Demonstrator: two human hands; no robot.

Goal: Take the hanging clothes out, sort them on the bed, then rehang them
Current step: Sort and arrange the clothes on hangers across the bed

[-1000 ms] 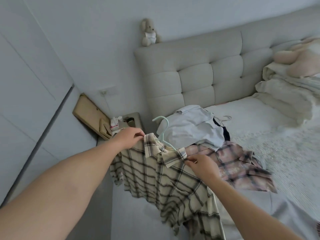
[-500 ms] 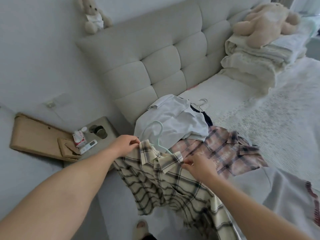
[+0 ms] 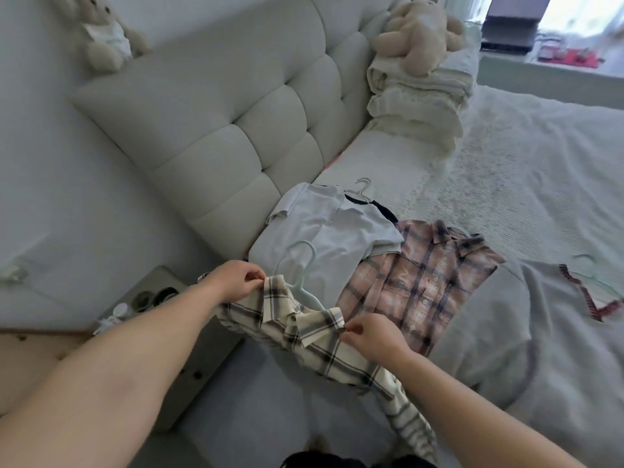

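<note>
Pinching the cream plaid shirt (image 3: pixel 304 336) at its shoulders, left hand (image 3: pixel 236 282) and right hand (image 3: pixel 374 336) curl closed on fabric.

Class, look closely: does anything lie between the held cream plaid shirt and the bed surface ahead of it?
Yes. The white shirt and pink plaid shirt already lie on the bed directly beyond the cream plaid shirt.

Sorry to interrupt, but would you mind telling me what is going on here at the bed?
A person is sorting clothes at the bed. The left hand and right hand each pinch a shoulder of a cream plaid shirt, which is on a pale green hanger. A white shirt, a pink plaid shirt and a grey garment already lie on the bed.
</note>
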